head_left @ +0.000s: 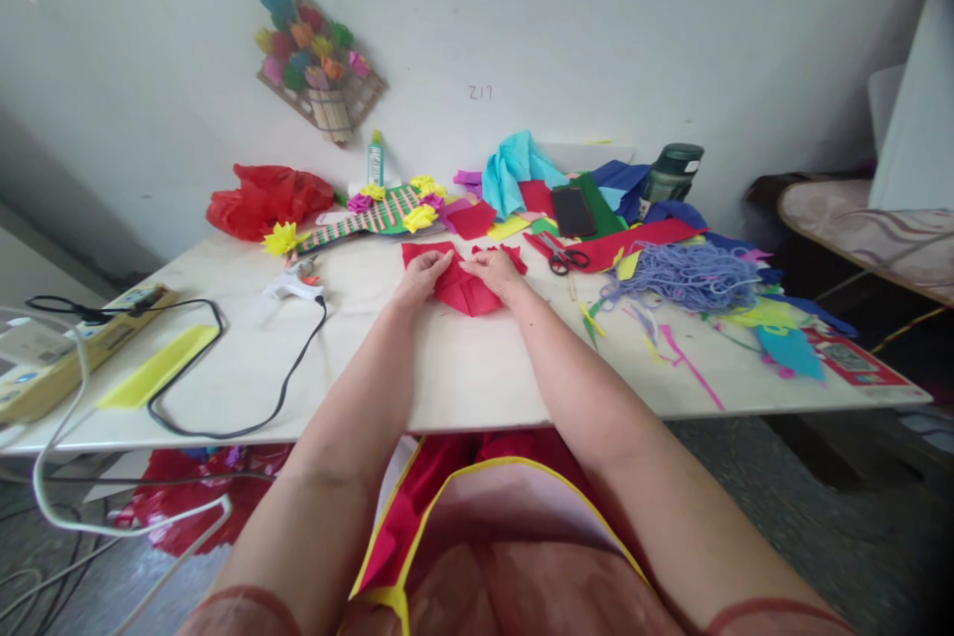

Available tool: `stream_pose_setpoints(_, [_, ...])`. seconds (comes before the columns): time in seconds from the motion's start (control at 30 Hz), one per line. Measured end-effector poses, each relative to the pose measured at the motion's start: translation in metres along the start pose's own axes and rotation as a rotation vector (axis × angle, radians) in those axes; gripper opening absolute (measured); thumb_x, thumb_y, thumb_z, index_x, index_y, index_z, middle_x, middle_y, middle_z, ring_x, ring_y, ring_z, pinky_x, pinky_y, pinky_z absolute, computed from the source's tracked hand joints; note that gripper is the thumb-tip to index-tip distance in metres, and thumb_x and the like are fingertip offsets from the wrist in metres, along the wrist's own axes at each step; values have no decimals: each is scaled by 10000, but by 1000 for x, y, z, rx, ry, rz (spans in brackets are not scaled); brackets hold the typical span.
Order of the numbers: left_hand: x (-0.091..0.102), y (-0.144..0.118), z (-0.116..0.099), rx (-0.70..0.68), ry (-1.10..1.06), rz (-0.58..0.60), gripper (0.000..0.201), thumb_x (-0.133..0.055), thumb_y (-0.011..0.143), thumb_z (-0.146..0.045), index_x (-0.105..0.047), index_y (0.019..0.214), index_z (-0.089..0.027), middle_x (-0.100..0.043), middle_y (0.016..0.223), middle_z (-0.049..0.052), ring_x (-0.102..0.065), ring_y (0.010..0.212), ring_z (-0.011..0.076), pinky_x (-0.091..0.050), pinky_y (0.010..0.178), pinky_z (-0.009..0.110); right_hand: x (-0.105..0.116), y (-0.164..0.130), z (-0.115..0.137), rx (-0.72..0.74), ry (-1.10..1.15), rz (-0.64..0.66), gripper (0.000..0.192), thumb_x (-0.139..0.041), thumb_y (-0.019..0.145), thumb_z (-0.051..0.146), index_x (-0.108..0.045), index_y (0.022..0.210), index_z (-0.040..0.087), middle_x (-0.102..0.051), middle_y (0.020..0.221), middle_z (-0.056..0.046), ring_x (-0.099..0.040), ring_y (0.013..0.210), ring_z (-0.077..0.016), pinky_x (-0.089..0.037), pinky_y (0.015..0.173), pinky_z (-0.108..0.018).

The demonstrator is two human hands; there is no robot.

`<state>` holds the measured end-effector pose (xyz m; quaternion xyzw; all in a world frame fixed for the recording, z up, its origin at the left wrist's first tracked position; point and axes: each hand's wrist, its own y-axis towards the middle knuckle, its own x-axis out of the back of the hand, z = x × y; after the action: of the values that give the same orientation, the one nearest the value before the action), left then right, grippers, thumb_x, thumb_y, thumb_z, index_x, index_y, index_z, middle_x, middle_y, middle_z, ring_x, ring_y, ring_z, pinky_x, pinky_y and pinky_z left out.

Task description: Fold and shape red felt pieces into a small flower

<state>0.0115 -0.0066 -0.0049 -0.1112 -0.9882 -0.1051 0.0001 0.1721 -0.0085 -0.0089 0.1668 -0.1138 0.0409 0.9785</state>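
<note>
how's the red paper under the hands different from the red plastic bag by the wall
The red paper lies flat and creased at mid-table, pressed by the left hand and right hand; the red plastic bag sits untouched near the wall. The paper looks matte, the bag glossy and bunched up. Both are red.

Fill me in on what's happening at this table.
A person seated at the white table presses both hands on a creased red paper sheet, left hand on its left part, right hand on its right. Black-handled scissors and a tangle of lilac yarn lie to the right among coloured paper scraps. A white glue gun with a black cord lies to the left.
</note>
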Motion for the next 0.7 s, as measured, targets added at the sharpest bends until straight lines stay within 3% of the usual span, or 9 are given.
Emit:
stream_pose_setpoints(0.17, [0,3,2,-13,-6,-41,374,-695,650,-488,-504,600,-170,-442,456,-54,-323,379,55,-171,381,219,0,0,1,16,-36,6,286,-608,637,436,-539,556,171,-457,544,44,-406,570,-104,-326,578,-243])
stream_pose_setpoints(0.4, [0,4,4,-7,-111,-50,354,-754,567,-431,-545,627,-151,-564,547,-24,-489,485,83,-355,467,205,-2,0,-1,37,-9,27,273,-614,641,429,-573,590,164,-483,567,37,-427,598,-109,-352,623,-247])
stream_pose_setpoints(0.7, [-1,5,6,-32,-10,-46,329,-716,624,-427,-538,625,-150,-537,533,-34,-455,465,73,-318,440,194,-1,-4,2,-29,27,123,402,-622,657,486,-404,527,174,-324,508,70,-310,527,-77,-252,542,-239])
